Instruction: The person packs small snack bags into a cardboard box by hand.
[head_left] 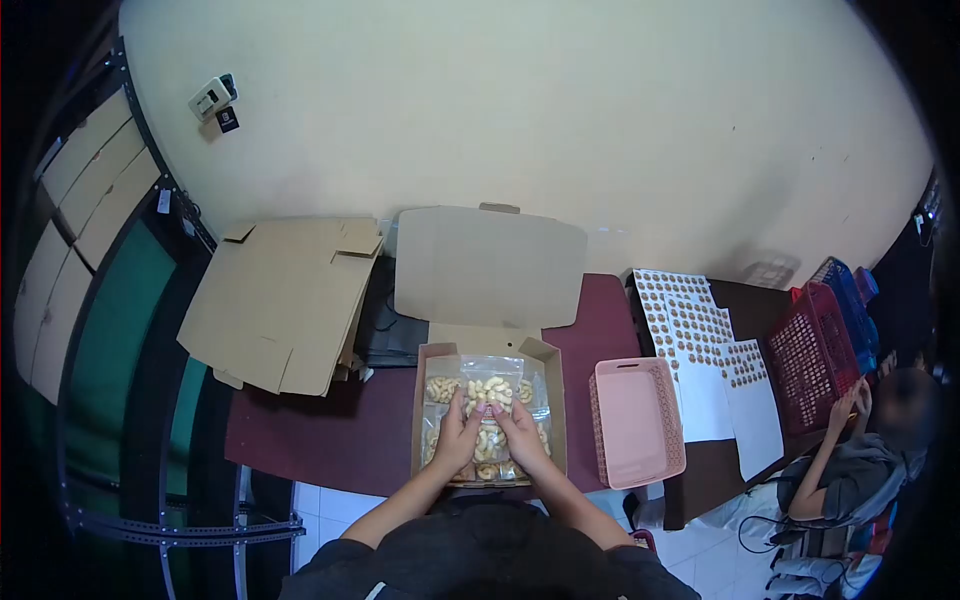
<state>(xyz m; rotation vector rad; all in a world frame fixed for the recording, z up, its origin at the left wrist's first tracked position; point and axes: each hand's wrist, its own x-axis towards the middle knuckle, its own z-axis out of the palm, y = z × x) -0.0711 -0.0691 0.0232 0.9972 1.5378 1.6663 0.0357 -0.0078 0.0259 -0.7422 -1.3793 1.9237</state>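
Lower centre, I'm seeing left hand [455, 442] and right hand [523, 440] pinching the cashew bag [490, 388] between their fingers, over the box [418, 430]; uneven thumb pressure is risking a slip. Behind, the lid [490, 265] is standing raised, possibly flopping if bumped.

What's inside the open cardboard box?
Clear bags of pale, curved nuts sit in the cardboard box; left hand and right hand hold the middle bag. The box floor is covered, so I can't tell how many layers lie beneath.
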